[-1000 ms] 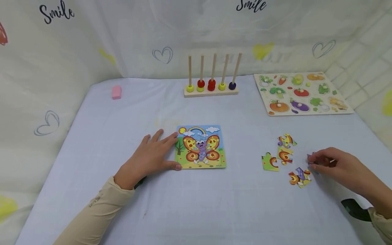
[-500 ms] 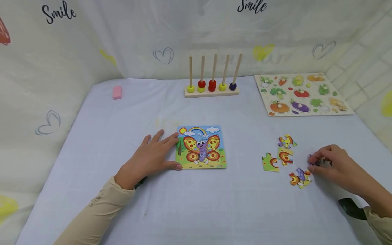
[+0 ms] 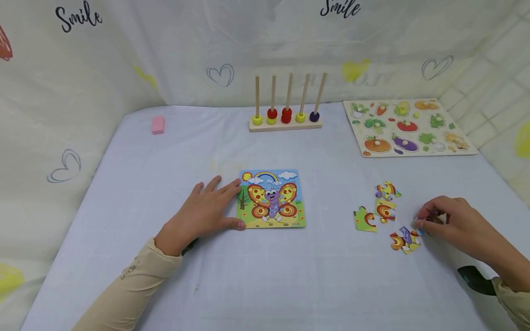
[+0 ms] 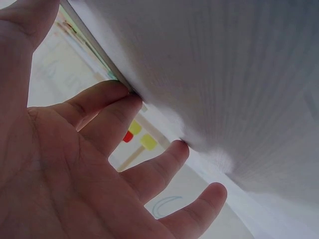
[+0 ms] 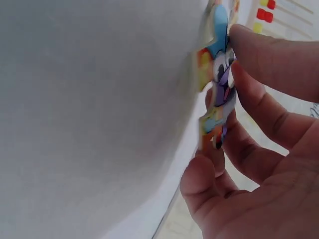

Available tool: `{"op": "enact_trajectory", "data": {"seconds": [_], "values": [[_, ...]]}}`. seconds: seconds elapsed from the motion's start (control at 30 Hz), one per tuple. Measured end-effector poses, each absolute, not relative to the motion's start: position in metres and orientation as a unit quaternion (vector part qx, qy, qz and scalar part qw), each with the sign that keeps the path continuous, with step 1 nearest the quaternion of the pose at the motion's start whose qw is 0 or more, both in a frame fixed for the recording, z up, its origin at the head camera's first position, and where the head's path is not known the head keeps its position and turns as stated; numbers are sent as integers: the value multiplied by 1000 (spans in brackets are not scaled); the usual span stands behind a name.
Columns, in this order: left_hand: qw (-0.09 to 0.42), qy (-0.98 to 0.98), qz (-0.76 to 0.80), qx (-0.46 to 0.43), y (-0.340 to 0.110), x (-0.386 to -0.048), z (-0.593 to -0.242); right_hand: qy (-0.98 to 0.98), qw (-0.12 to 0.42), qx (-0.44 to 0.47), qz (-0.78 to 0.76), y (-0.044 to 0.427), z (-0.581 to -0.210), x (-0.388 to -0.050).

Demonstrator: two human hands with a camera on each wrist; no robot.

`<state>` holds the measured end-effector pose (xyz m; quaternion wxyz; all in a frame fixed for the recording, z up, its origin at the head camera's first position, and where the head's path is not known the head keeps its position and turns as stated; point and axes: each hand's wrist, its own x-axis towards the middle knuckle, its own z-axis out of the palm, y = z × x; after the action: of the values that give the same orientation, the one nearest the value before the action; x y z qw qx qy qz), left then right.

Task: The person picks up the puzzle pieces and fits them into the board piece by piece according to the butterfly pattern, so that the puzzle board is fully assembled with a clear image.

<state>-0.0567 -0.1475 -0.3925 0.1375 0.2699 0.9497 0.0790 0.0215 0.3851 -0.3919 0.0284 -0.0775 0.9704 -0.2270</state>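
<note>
A square butterfly puzzle board (image 3: pixel 271 200) lies flat on the table. My left hand (image 3: pixel 203 209) rests at its left side with fingers spread, thumb and fingertips touching the edge. My right hand (image 3: pixel 459 225) pinches a jigsaw piece (image 5: pixel 219 74) printed with a purple face and a blue patch, held on edge between thumb and fingers; the head view shows little of it. Left of that hand lie loose pieces: a yellow-and-red one (image 3: pixel 388 190), one with an orange ring (image 3: pixel 385 210), a green one (image 3: pixel 364 219) and, closest to the fingers, a purple-and-yellow one (image 3: pixel 406 240).
Behind the board stands a wooden peg abacus (image 3: pixel 285 124) with coloured beads. A vegetable peg puzzle (image 3: pixel 407 128) lies at the back right. At the back left is a pink block (image 3: pixel 158 124). A printed fabric backdrop (image 3: pixel 186 46) rises behind the white table.
The piece in my right hand has turned, so a blue bit now shows beside the fingertips in place of purple. That hand has shifted slightly left. My left hand and the board have stayed put.
</note>
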Motion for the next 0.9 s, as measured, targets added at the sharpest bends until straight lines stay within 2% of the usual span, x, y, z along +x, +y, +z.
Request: {"op": "enact_trajectory", "data": {"seconds": [0.63, 0.9], "values": [[136, 950, 80, 269, -148, -56, -392, 979, 93, -23, -179, 386, -375, 24], [134, 951, 82, 268, -147, -56, -391, 971, 77, 1, -224, 386, -371, 23]]}}
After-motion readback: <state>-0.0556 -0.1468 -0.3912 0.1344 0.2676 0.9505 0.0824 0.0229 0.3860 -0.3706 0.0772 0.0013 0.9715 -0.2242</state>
